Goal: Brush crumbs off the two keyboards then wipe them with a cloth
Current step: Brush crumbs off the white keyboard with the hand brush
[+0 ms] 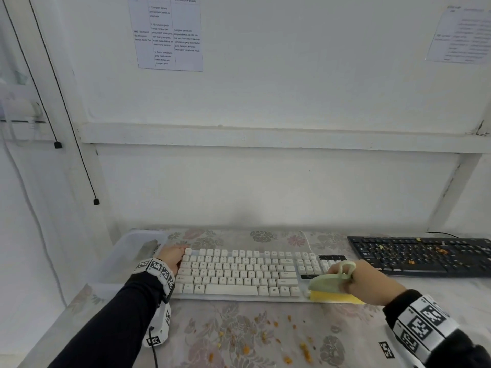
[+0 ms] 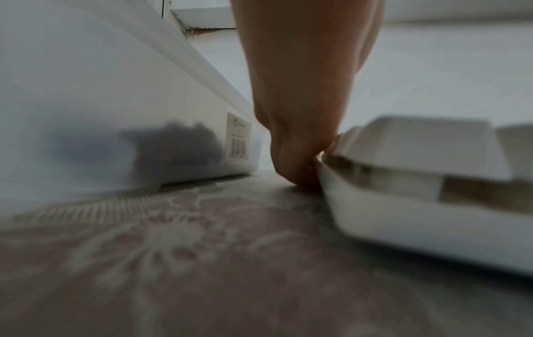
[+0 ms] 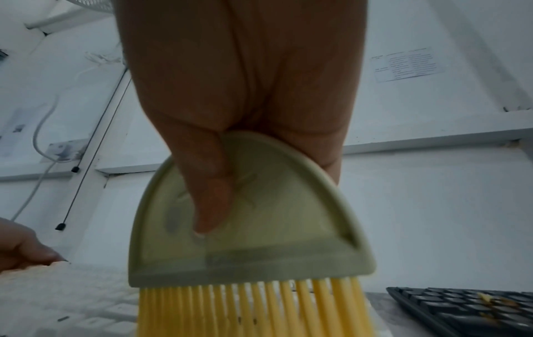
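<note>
A white keyboard (image 1: 239,272) lies in the middle of the flowered tablecloth. My left hand (image 1: 174,257) grips its far left corner, fingers curled over the edge (image 2: 303,168). My right hand (image 1: 358,280) holds a small brush (image 1: 329,285) with a pale green handle (image 3: 251,219) and yellow bristles (image 3: 253,312); the bristles rest on the keyboard's right front corner. A black keyboard (image 1: 425,257) with orange crumbs on its keys lies at the right (image 3: 467,310). No cloth shows clearly.
Orange crumbs (image 1: 279,338) are scattered on the tablecloth in front of the white keyboard. A translucent plastic bin (image 1: 127,256) stands just left of it, something dark inside (image 2: 173,148). A white wall runs behind the table.
</note>
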Action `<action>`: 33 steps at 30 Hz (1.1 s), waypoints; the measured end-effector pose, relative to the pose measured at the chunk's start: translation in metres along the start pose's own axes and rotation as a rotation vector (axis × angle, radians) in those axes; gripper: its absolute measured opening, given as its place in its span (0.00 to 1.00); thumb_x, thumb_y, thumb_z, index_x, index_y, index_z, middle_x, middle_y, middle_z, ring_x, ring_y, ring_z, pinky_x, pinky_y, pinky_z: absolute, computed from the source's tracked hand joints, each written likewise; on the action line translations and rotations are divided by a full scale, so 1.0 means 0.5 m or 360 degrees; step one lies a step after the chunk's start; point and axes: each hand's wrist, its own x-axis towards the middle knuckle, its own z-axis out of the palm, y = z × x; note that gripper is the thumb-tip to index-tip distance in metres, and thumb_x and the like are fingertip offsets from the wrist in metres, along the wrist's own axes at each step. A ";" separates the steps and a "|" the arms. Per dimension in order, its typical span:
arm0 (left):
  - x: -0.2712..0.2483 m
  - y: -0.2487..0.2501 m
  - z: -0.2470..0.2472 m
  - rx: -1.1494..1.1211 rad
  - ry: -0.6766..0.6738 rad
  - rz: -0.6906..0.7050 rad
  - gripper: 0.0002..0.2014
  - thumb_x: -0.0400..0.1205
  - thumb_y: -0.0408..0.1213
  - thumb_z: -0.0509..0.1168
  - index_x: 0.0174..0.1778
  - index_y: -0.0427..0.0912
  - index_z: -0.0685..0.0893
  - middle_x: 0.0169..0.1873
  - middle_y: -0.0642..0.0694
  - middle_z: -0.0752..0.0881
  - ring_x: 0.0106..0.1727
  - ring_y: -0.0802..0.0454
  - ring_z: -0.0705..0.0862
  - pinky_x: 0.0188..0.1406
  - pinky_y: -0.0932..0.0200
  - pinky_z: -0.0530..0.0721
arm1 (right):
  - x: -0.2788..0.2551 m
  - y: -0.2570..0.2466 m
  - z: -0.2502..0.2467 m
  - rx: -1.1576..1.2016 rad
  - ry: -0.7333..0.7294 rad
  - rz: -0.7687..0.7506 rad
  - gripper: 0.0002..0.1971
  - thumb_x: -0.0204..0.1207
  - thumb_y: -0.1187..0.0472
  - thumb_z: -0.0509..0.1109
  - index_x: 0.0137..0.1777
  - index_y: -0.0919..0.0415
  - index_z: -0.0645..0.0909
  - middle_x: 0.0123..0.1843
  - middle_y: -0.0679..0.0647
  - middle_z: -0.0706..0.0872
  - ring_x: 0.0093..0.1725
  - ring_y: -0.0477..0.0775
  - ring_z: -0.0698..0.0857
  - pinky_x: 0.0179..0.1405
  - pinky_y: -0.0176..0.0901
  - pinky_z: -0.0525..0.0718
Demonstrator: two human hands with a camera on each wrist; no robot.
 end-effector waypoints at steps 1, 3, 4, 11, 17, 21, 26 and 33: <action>0.004 -0.002 -0.001 0.0038 0.0003 0.0003 0.19 0.86 0.23 0.47 0.71 0.26 0.72 0.65 0.28 0.78 0.47 0.44 0.79 0.51 0.50 0.79 | 0.003 -0.003 0.004 -0.0001 -0.0003 -0.0008 0.27 0.72 0.73 0.62 0.39 0.31 0.74 0.50 0.48 0.86 0.49 0.47 0.84 0.44 0.29 0.80; 0.006 0.000 -0.003 0.0107 0.0027 -0.0001 0.18 0.86 0.24 0.51 0.72 0.27 0.72 0.69 0.29 0.76 0.52 0.48 0.76 0.41 0.62 0.78 | 0.007 -0.006 0.009 0.0008 -0.0016 -0.0012 0.27 0.72 0.73 0.62 0.37 0.30 0.74 0.47 0.46 0.86 0.47 0.46 0.83 0.42 0.28 0.79; 0.005 0.003 -0.005 0.0133 0.0057 0.0010 0.18 0.85 0.25 0.53 0.72 0.27 0.72 0.70 0.30 0.74 0.53 0.50 0.74 0.38 0.65 0.75 | 0.006 -0.008 0.008 0.0005 -0.0025 -0.0014 0.27 0.72 0.73 0.62 0.37 0.30 0.73 0.46 0.45 0.85 0.46 0.45 0.82 0.40 0.26 0.77; 0.025 0.006 -0.012 0.0524 0.0012 0.0040 0.20 0.84 0.25 0.55 0.73 0.25 0.70 0.69 0.30 0.76 0.54 0.51 0.72 0.53 0.59 0.74 | -0.009 0.002 -0.026 -0.0226 -0.0080 0.0248 0.14 0.77 0.69 0.58 0.55 0.55 0.80 0.53 0.51 0.83 0.51 0.50 0.82 0.43 0.28 0.75; 0.038 0.000 -0.012 0.0558 0.0045 -0.0007 0.10 0.85 0.27 0.55 0.41 0.37 0.80 0.44 0.43 0.76 0.44 0.50 0.75 0.52 0.59 0.74 | -0.018 -0.034 -0.036 -0.0012 -0.0032 0.0095 0.17 0.75 0.70 0.61 0.55 0.50 0.82 0.50 0.49 0.84 0.48 0.47 0.82 0.43 0.29 0.77; 0.038 0.001 -0.005 0.0372 0.0042 -0.0023 0.17 0.85 0.26 0.53 0.30 0.42 0.71 0.28 0.46 0.75 0.29 0.54 0.73 0.46 0.60 0.75 | -0.003 -0.060 0.001 0.0040 -0.0096 -0.0033 0.21 0.73 0.69 0.63 0.43 0.35 0.75 0.47 0.44 0.82 0.50 0.47 0.82 0.45 0.28 0.79; 0.010 0.000 -0.006 0.0164 -0.0017 -0.0056 0.17 0.86 0.25 0.50 0.31 0.35 0.70 0.17 0.43 0.74 0.20 0.49 0.72 0.10 0.71 0.68 | -0.019 -0.030 -0.013 -0.0067 -0.0133 0.0114 0.19 0.74 0.71 0.59 0.48 0.42 0.79 0.50 0.48 0.82 0.51 0.48 0.80 0.45 0.28 0.75; -0.015 -0.006 -0.017 0.0193 -0.0002 -0.0044 0.15 0.85 0.28 0.56 0.31 0.42 0.70 0.32 0.47 0.72 0.31 0.55 0.72 0.31 0.63 0.73 | -0.023 -0.063 -0.028 0.0022 -0.0038 0.0095 0.16 0.75 0.70 0.60 0.60 0.57 0.80 0.55 0.55 0.85 0.54 0.53 0.83 0.48 0.34 0.79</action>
